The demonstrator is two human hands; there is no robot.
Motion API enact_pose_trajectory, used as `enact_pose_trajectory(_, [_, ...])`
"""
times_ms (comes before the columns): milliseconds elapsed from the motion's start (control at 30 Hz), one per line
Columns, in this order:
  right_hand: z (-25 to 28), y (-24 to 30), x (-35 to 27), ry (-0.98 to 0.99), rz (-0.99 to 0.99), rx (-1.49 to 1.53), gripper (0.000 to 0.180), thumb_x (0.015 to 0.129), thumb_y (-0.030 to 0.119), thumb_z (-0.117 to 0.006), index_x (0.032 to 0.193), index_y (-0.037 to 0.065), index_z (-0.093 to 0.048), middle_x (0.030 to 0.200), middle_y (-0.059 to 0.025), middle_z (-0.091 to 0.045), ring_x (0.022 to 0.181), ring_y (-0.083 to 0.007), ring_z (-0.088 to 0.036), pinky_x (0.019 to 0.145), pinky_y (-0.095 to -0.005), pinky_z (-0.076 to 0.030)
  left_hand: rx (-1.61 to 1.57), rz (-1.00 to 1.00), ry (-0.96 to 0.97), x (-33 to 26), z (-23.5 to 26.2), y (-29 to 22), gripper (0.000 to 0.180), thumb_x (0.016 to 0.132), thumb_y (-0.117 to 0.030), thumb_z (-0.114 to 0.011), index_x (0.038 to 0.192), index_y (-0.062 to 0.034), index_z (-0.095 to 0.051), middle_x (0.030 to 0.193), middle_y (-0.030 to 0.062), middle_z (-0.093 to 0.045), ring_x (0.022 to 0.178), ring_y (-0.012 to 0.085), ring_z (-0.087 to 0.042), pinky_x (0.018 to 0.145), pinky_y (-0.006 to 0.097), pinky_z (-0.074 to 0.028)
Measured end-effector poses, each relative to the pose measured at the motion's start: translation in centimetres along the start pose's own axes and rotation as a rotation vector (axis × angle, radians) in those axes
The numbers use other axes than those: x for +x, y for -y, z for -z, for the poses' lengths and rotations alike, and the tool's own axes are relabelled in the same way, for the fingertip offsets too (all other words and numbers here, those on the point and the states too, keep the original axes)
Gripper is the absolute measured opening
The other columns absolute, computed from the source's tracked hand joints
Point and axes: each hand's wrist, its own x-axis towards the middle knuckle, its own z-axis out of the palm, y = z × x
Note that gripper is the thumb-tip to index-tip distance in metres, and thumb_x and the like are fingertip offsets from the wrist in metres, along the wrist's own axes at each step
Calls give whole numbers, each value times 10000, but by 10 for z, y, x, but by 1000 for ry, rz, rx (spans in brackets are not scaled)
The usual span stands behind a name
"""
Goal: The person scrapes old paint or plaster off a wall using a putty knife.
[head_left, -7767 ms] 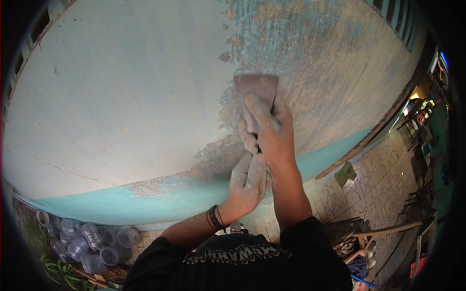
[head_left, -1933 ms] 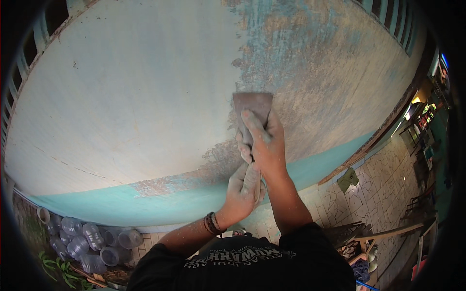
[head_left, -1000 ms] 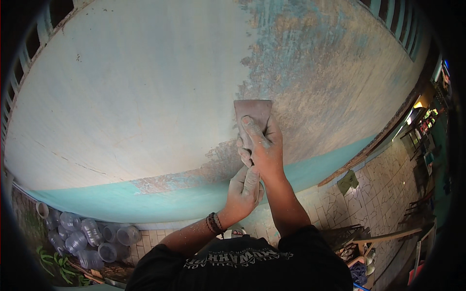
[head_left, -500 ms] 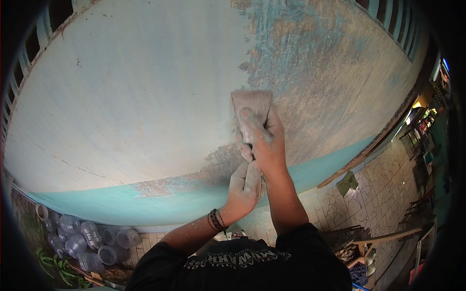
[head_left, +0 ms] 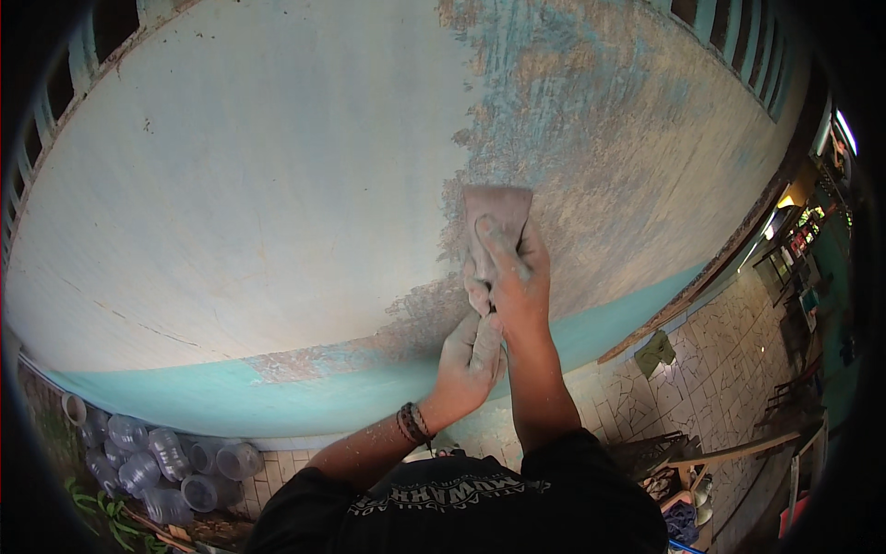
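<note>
While the right hand (head_left: 519, 277) is clamped on the scraper (head_left: 499, 201), thumb laid up along its face, the left hand (head_left: 473, 355) sits right below, touching the right one near the wrist. Left fingers are curled in, but I can't tell if they've got the tail end of the scraper, that bit's hidden. Both hands are pretty dusty, pale grey all over the fingers. Couple of dark bracelets (head_left: 413, 423) on the left wrist, and the shirt (head_left: 443, 522) is black with pale print.

Scraper's wide end points up, in front of the wall (head_left: 240, 185), close to the ragged border where smooth pale paint on the left meets a rough patch (head_left: 591, 120) on the right. That patch is a mix of teal, tan and greyish brown, and a strip of it runs down and left to the teal band (head_left: 166, 392) along the bottom.

Further out, a bunch of clear jugs (head_left: 143, 469) is piled at lower left, with some green plants (head_left: 115, 522) just below. Over on the right there's a cracked-pattern tile floor (head_left: 715, 360) with a green cloth (head_left: 655, 354) by the wall, and bars (head_left: 738, 51) up in the top corner.
</note>
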Motion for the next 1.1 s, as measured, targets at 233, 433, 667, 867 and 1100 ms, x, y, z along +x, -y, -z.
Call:
enact_pose_trajectory(233, [-5,1,1,22,24,-55,214,908,180,-577,1024,47,-455,633,-42,-524,409,-53,-434,304,-195,-290,-11,26,-4,-2,0,-4,245,999,-283,-410,906,-69,-485,612,-55,-440,464,27,-388,430,194,-314])
enact_pose_trajectory(433, [-20,18,6,42,30,-115,205,906,182,-581,996,47,-455,633,-48,-532,405,-52,-427,301,-194,-283,5,31,-33,1,-6,-27,254,997,-289,-415,888,-70,-482,568,-57,-429,454,25,-391,425,197,-318])
enact_pose_trajectory(667, [-22,29,7,48,4,-128,203,899,184,-592,966,42,-461,641,-57,-545,406,-61,-443,304,-195,-292,65,37,-40,5,-8,-32,272,997,-300,-411,869,-69,-474,552,-52,-423,441,27,-378,418,203,-311])
enact_pose_trajectory(867, [-13,6,2,-33,40,-88,224,886,185,-615,951,36,-461,643,-55,-546,427,-61,-459,310,-190,-302,-25,92,-33,-6,-11,-25,293,1003,-310,-387,861,-67,-473,542,-49,-417,430,37,-380,405,204,-312])
enact_pose_trajectory(1100, [-8,8,3,59,-45,-110,217,888,171,-613,978,44,-462,645,-53,-550,437,-61,-466,310,-197,-310,35,-19,-71,-2,-10,-10,303,1004,-309,-381,876,-52,-478,527,-47,-403,417,35,-368,400,202,-312])
